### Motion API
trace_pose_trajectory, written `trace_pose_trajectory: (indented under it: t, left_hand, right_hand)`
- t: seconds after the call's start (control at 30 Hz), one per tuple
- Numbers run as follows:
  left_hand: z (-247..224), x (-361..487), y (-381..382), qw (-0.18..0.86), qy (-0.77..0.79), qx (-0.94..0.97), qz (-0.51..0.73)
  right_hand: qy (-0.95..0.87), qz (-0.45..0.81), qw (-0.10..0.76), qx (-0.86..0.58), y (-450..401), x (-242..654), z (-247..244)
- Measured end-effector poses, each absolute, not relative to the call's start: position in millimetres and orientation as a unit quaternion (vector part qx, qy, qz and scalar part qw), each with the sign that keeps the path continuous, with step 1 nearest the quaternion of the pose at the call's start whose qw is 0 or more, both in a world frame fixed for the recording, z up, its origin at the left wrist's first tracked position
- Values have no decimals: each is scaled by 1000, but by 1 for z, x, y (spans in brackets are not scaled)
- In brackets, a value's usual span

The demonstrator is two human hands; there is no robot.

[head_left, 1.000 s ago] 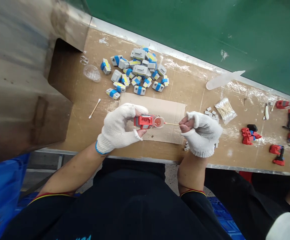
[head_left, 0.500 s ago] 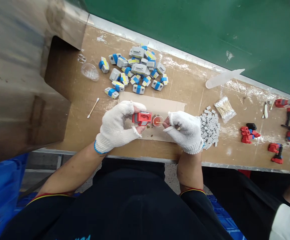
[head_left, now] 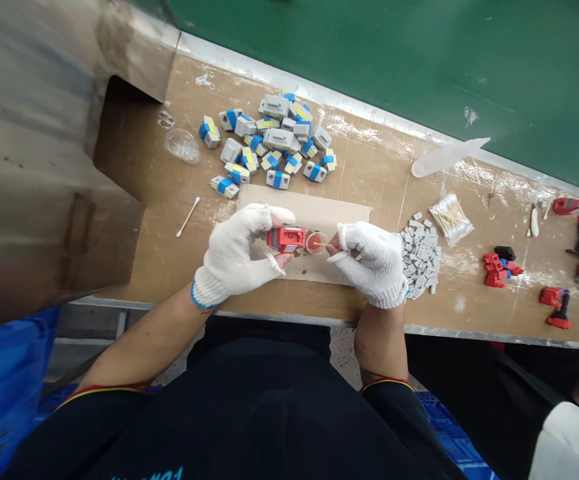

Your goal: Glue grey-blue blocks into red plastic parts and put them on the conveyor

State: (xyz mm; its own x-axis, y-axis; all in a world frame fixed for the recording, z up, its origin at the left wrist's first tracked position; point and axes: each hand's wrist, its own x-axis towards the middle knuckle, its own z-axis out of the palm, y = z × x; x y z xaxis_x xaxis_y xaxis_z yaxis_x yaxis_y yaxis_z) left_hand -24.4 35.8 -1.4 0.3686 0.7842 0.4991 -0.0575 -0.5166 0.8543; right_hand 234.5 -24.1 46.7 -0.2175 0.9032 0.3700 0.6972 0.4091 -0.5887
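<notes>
My left hand (head_left: pixel 236 257), in a white glove, pinches a small red plastic block (head_left: pixel 286 238) over a cardboard sheet (head_left: pixel 319 215). Right beside the block stands a little clear cup of red liquid (head_left: pixel 316 242). My right hand (head_left: pixel 372 262), also gloved, holds a thin cotton swab (head_left: pixel 322 245) with its tip in that cup. Both hands rest close together above the cardboard.
A heap of grey, blue and yellow blocks (head_left: pixel 269 143) lies behind the cardboard. Small grey pieces (head_left: pixel 420 253) are piled at my right hand. A bag of swabs (head_left: pixel 451 219), a loose swab (head_left: pixel 188 217), an empty clear cup (head_left: pixel 183 145) and red parts (head_left: pixel 499 270) lie about. A metal housing (head_left: pixel 44 147) blocks the left.
My right hand has moved left toward the cup, uncovering the pile of grey pieces, and now grips the swab nearer its tip. The left hand and red block hardly moved.
</notes>
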Motion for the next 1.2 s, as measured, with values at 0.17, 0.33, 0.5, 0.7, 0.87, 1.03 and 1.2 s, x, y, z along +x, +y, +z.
trace_pose_trajectory:
  t: [0.17,0.33,0.5,0.7,0.87,1.03,1.2]
  left_hand:
    - [1,-25,34,431,273,712,483]
    - [9,-23,33,451,251,729,450]
    - [13,-20,33,484,218,729,432]
    - [6,-21,34,456,211,754,423]
    - [10,-23,35,465,223,756,403]
    - [12,-24,36,446,208,772,402]
    - [11,-23,35,440,222,771,404]
  right_hand:
    - [-721,174,384,-550,-28,235,50]
    - [-595,181,598,-506,-30,231,44]
    - [-573,204,645,-462,-31,221,43]
    - [-623,226,561,-497,-30,213,47]
    - [-629,244,542,-501,-26,209,53]
    - [-641,251,547,-476,-26,208,55]
    - [-644,245,537,-487,-25,207,54]
